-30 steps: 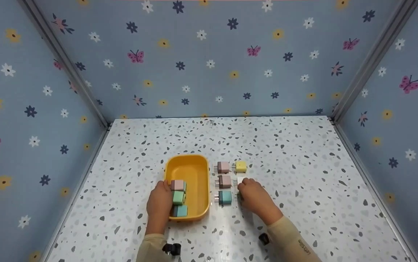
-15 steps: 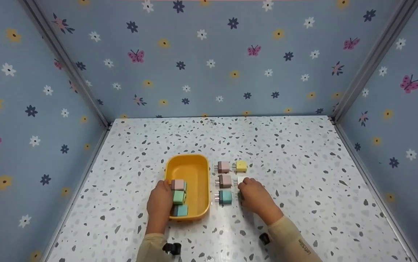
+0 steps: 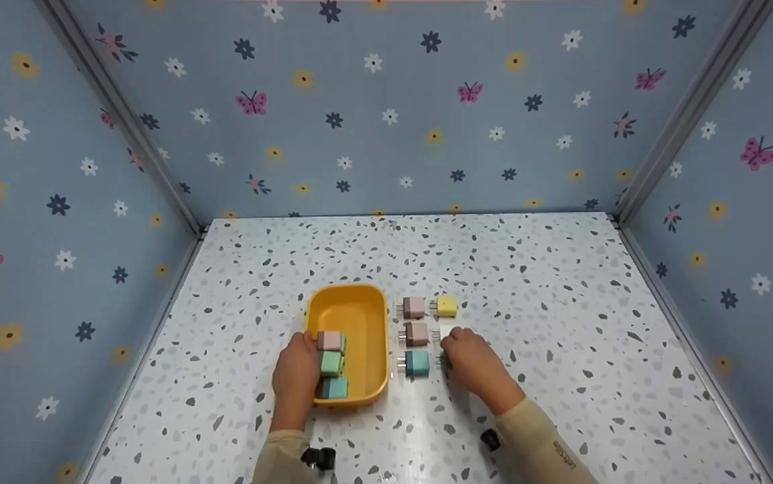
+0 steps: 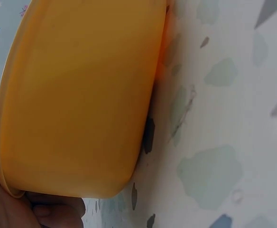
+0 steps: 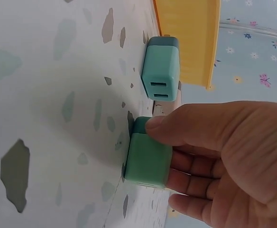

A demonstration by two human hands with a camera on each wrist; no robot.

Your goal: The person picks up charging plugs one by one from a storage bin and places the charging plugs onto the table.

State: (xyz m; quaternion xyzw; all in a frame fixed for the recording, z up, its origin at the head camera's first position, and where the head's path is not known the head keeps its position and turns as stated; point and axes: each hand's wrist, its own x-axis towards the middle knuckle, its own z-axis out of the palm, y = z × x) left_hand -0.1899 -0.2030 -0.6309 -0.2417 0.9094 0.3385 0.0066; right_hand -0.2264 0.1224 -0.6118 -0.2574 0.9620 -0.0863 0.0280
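A yellow plastic bin (image 3: 366, 336) stands on the table, and my left hand (image 3: 296, 373) grips its left rim. Inside, along that side, lie a pink charger plug (image 3: 329, 341), a green one (image 3: 331, 364) and a blue one (image 3: 335, 388). To the right of the bin, my right hand (image 3: 474, 363) holds a green charger plug (image 5: 148, 159), its thumb pressed on the darker end. This plug sits at the tabletop, mostly hidden by the hand in the head view. Beside it is a teal charger plug (image 3: 417, 364); a white plug (image 3: 446, 331) shows just beyond the fingers.
Two pink charger plugs, one farther (image 3: 413, 308) and one nearer (image 3: 417, 334), and a yellow plug (image 3: 446, 306) lie right of the bin, prongs toward it. Flower-patterned panels (image 3: 386, 134) enclose the speckled table (image 3: 527, 269) at the back and both sides.
Very little differs. My left hand stays on the bin's rim and my right hand stays at the green plug; the plugs keep their places.
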